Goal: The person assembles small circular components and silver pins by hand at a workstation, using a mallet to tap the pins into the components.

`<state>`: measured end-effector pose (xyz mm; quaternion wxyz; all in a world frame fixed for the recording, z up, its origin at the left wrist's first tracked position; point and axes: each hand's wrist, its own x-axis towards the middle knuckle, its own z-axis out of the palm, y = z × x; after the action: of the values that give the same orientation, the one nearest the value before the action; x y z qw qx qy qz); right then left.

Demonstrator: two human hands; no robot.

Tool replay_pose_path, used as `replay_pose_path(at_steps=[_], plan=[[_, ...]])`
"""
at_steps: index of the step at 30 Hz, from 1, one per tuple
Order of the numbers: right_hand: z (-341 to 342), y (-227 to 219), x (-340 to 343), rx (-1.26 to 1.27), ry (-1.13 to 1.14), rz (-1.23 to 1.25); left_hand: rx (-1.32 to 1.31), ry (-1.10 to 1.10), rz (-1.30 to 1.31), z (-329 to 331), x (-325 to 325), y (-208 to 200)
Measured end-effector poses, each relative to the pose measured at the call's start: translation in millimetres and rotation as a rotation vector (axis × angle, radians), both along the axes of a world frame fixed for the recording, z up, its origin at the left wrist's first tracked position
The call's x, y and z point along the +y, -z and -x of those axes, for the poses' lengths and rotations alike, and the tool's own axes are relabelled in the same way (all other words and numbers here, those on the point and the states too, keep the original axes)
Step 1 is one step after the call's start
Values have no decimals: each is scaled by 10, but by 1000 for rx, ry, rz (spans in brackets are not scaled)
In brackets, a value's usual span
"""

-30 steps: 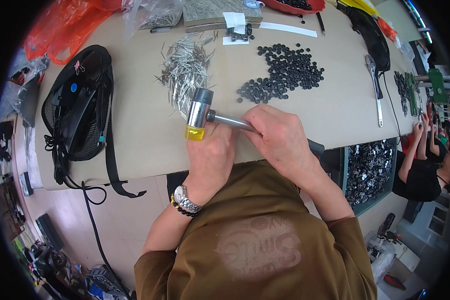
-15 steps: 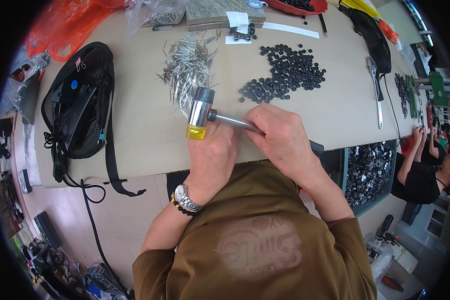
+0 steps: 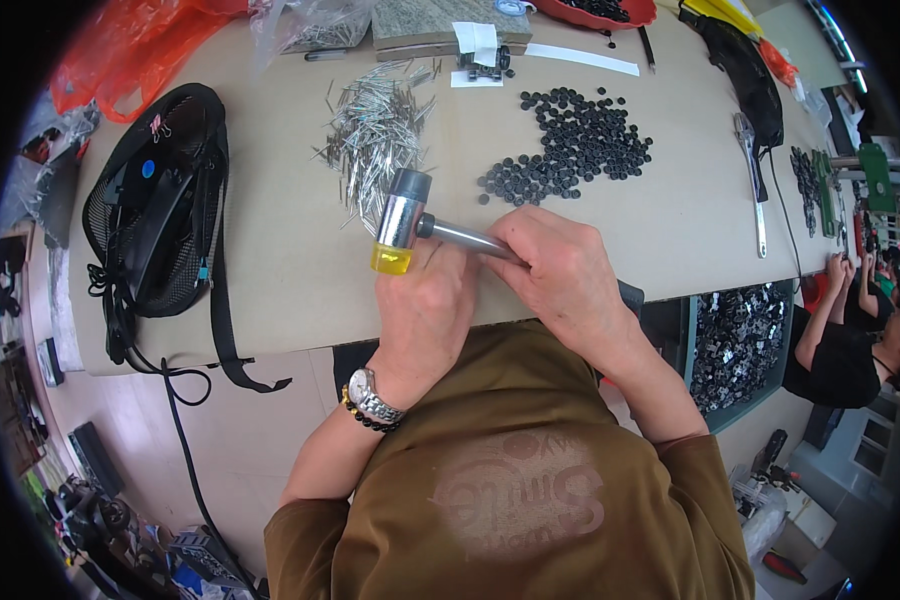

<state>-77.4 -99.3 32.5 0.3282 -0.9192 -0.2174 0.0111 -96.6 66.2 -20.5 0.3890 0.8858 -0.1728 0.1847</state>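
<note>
My right hand [image 3: 562,272] is closed around the handle of a mallet [image 3: 403,222] with a metal head, one dark face and one yellow see-through face. The head sits over the fingers of my left hand [image 3: 428,298]. Those fingers are curled together and partly covered by the mallet, so what they pinch cannot be made out. Just beyond the left hand lies a heap of thin metal pins [image 3: 375,140]. Small black round wheel-like pieces [image 3: 580,140] are spread past my right hand.
A black mesh bag [image 3: 155,200] with straps lies on the left of the table. A stone block [image 3: 420,28], a small black wheeled part [image 3: 485,66] and a red bowl [image 3: 630,14] stand at the back. On the right are a wrench [image 3: 752,180] and a bin [image 3: 688,345] of dark parts.
The mallet head has shifted and tilted very slightly upward over my left hand. Both hands otherwise stay in place.
</note>
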Motion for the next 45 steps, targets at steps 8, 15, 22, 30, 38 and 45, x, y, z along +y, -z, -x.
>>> replay_pose_path(at_steps=[8, 15, 22, 30, 38, 45], plan=[[2, 9, -4, 22, -2, -3, -8, -19, 16, -12, -6, 10], [20, 62, -1, -3, -4, 2, -52, -2, 10, -52, -5, -51], [12, 58, 11, -19, 16, -9, 0, -24, 18, -19, -22, -20], [134, -263, -151, -80, 120, -190, 11, -27, 39, -44, -14, -34], [311, -139, -527, -512, 60, 163, 40, -20, 18, -57, -20, -93], [304, -143, -466, -558, 49, 337, 5, -40, 57, -59, -30, -49]])
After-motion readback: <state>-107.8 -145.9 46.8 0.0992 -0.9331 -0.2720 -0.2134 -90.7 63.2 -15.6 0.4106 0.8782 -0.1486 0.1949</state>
